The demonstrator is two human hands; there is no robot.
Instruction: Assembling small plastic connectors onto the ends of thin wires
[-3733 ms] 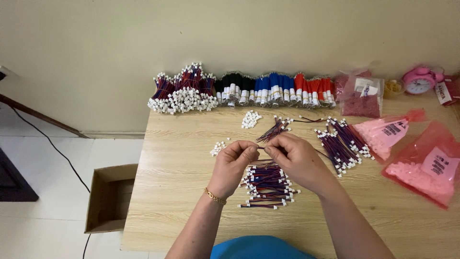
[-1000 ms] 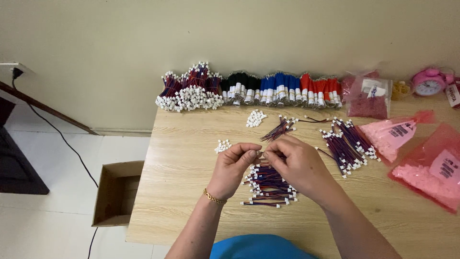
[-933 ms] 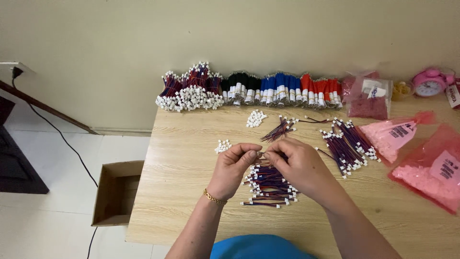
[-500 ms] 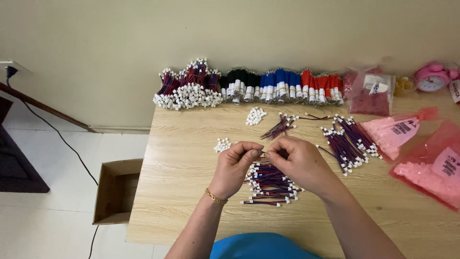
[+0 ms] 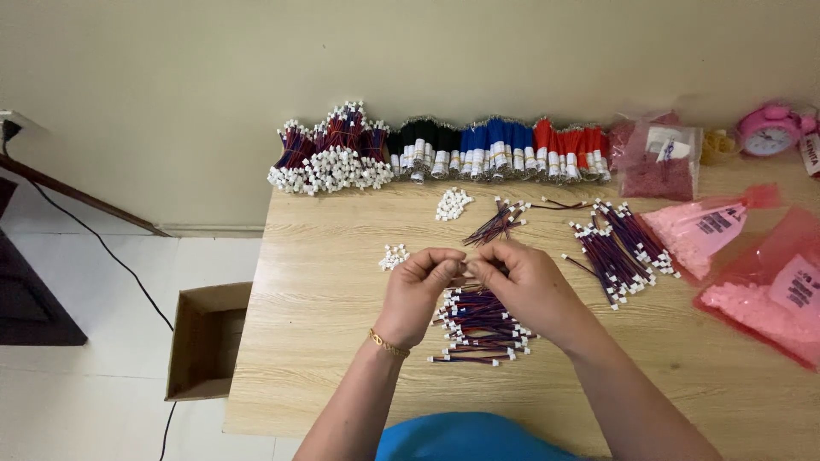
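Observation:
My left hand (image 5: 420, 286) and my right hand (image 5: 521, 282) meet fingertip to fingertip above the wooden table (image 5: 325, 341), pinching a short thin wire with a small white connector between them; the piece is mostly hidden by my fingers. Directly beneath my hands lies a pile of short red-and-blue wires with white plugs (image 5: 480, 329). A small heap of loose white connectors (image 5: 394, 256) sits just left of my left hand. A few loose wires (image 5: 498, 222) lie beyond my hands.
Bundled wires in purple, black, blue and red (image 5: 436, 154) line the table's back edge. Another white connector heap (image 5: 452, 203) and a second wire pile (image 5: 619, 248) lie nearby. Pink bags (image 5: 760, 282) and a pink alarm clock (image 5: 767, 128) occupy the right. A cardboard box (image 5: 205, 341) stands on the floor, left.
My hands stay joined over the wire pile with only small finger movements. The view has shifted slightly.

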